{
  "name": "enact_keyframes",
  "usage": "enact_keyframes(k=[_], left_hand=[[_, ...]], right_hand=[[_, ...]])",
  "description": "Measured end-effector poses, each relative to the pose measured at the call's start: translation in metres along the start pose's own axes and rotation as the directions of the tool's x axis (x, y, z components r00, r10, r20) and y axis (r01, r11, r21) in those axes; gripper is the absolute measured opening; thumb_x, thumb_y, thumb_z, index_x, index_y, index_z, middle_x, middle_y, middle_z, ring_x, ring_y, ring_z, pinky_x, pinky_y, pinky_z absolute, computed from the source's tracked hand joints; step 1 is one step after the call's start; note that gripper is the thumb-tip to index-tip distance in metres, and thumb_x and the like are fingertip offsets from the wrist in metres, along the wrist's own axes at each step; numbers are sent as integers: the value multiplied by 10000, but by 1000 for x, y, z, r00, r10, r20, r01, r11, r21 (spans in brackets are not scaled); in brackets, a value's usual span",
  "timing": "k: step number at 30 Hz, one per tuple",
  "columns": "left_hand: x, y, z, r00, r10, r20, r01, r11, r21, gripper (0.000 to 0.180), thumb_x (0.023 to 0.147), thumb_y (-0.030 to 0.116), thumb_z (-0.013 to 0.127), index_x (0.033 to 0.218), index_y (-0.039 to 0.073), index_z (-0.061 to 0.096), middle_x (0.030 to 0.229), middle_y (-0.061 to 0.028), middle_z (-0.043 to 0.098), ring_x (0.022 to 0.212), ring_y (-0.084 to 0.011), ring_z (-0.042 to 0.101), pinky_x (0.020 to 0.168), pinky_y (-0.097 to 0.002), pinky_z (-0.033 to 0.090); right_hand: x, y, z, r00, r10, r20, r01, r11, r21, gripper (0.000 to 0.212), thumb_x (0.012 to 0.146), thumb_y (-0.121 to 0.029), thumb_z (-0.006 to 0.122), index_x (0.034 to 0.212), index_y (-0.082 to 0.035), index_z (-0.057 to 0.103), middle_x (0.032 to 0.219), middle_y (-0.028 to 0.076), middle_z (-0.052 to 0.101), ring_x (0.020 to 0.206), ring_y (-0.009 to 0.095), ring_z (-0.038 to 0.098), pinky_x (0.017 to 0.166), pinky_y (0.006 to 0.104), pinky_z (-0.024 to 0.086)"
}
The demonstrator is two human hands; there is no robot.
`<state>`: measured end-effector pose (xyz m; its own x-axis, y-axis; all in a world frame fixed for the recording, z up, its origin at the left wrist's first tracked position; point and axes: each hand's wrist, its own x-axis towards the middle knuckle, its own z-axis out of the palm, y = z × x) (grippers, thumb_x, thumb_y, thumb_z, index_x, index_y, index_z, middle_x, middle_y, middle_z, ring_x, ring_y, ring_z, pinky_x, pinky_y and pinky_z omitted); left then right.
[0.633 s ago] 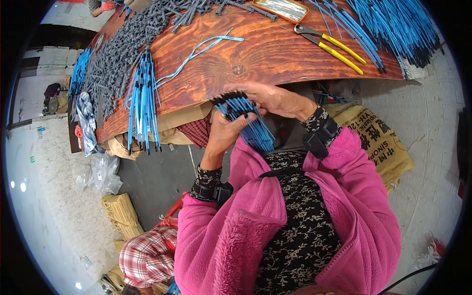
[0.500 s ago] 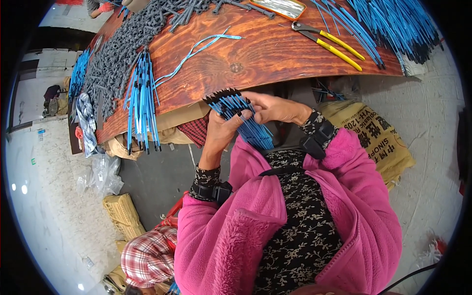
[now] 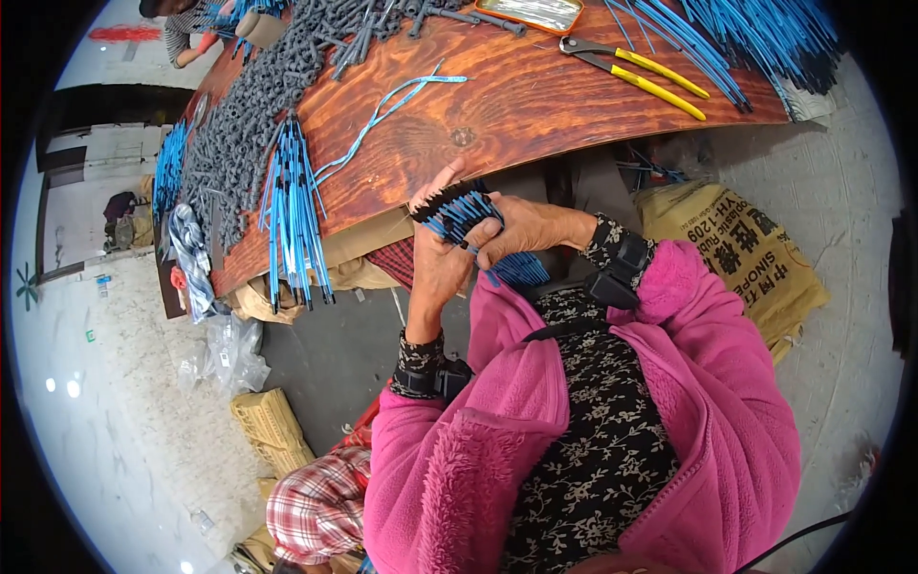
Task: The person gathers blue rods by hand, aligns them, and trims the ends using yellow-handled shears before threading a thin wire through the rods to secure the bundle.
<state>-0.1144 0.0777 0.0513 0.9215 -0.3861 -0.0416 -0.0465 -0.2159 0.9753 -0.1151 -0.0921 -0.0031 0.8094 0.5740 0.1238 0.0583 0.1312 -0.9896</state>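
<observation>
A bundle of thin blue rods with black tips (image 3: pixel 461 218) is held in front of my body, just below the table's near edge. My right hand (image 3: pixel 524 230) wraps round the bundle from the right, with the rods' lower ends showing beneath it. On the other side, my left hand (image 3: pixel 438 273) lies along the bundle near the black tips. Its visible fingers stretch up past them, and part of the palm is hidden behind the rods.
The wooden table (image 3: pixel 411 143) carries a heap of grey plastic parts (image 3: pixel 253 115), blue rod bundles (image 3: pixel 292 210), blue strips (image 3: pixel 382 107), yellow-handled pliers (image 3: pixel 641 77) and a small tray (image 3: pixel 535 10). A yellow sack (image 3: pixel 736 258) stands right. Other people are at far left and lower left.
My left fingers have straightened and now reach up beside the black tips. The right hand has closed further round the bundle. The view has shifted slightly.
</observation>
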Motion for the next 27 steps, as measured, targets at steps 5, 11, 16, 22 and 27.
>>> enact_keyframes(k=[5,11,16,22,27], left_hand=[[3,-5,-10,964,249,89,-264,922,283,294,931,178,684,1215,107,689,1163,-80,660,1017,-148,608,911,-311,480],[-1,3,-11,983,-95,156,114,986,-123,365,954,248,661,1272,69,644,1316,-115,595,1141,-167,558,1005,-340,433],[4,8,-12,975,-12,221,53,982,-183,413,966,263,650,1279,-3,607,1237,-108,627,1076,-155,569,972,-330,453],[6,2,-15,970,-30,239,102,949,-297,418,965,256,652,1259,-36,600,1186,-134,663,1050,-174,620,953,-334,490],[6,8,-16,977,-93,190,155,925,-348,416,960,253,655,1250,-39,597,1125,-132,696,999,-188,660,901,-328,536]], right_hand=[[10,19,-1,992,43,123,-55,994,96,339,838,-364,781,958,-68,667,889,27,642,895,137,588,837,307,480],[16,29,9,993,26,118,-62,947,314,254,838,-290,789,918,-79,672,861,-18,636,859,111,578,796,292,484],[10,8,14,996,-17,89,-20,918,395,259,812,-195,810,986,-72,663,863,-31,644,864,99,590,788,291,498],[10,10,15,993,60,104,-99,900,425,374,794,-181,828,1091,-56,638,945,-1,669,882,109,616,815,297,513],[7,18,18,992,130,-1,-119,913,391,624,794,-289,841,1287,-54,537,1062,25,660,964,124,613,868,304,508]])
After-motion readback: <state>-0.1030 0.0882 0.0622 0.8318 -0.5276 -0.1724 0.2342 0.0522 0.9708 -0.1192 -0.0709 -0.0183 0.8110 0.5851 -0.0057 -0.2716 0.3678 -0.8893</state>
